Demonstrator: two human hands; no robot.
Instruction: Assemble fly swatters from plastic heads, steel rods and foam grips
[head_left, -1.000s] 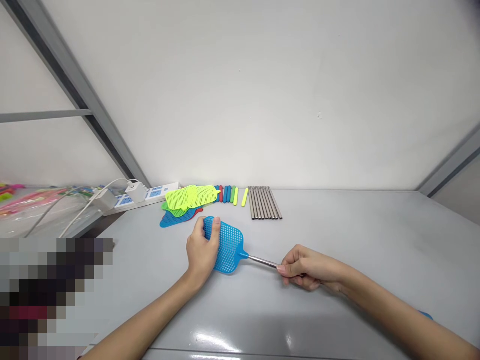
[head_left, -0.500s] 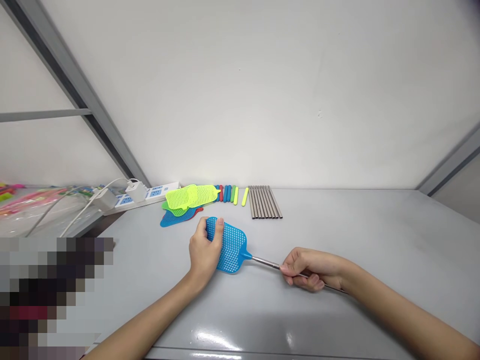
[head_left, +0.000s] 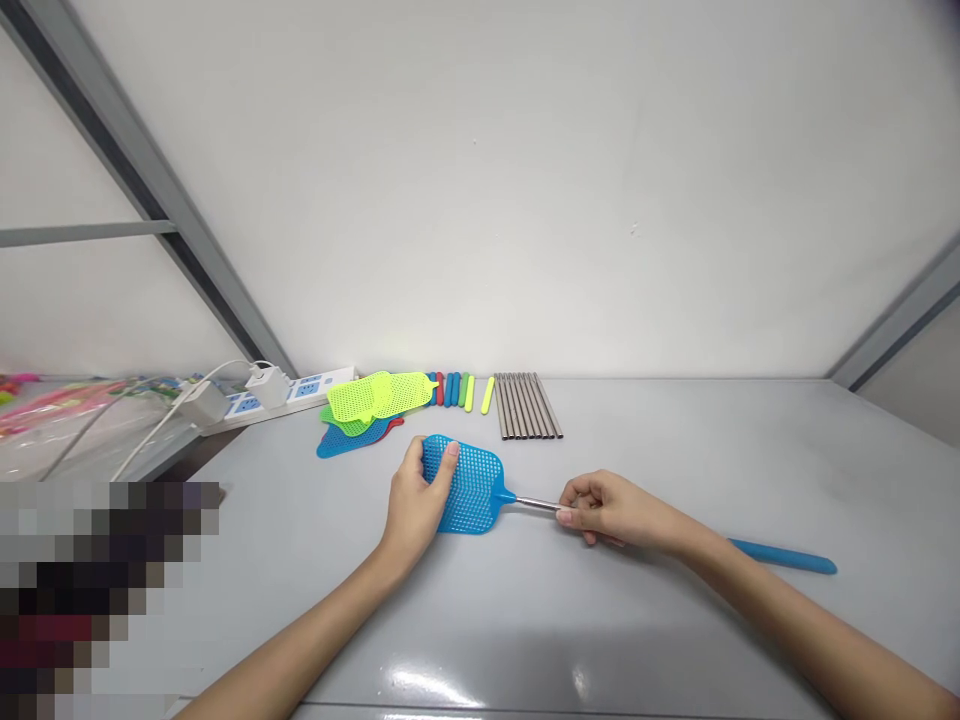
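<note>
A blue fly swatter lies across the space between my hands. My left hand (head_left: 418, 497) grips the far-left side of its mesh head (head_left: 474, 487), thumb on top. At the neck begins a thin metal rod (head_left: 536, 503), pinched near there by the thumb and fingers of my right hand (head_left: 611, 512). The rod's further length is hidden behind that hand and forearm. Past the forearm, a blue handle (head_left: 787, 556) shows, pointing right.
Yellow-green swatter heads (head_left: 382, 396) are piled over green, blue and red ones at the back. Coloured handles (head_left: 454, 390) and a row of metal rods (head_left: 527, 405) lie beside them. A power strip (head_left: 300, 392) with plugs and cables stands left, near plastic-wrapped items (head_left: 82, 410).
My right hand has risen slightly and its forearm has shifted, so the blue handle now shows. The left hand and the mesh head have moved slightly right, with the head more level.
</note>
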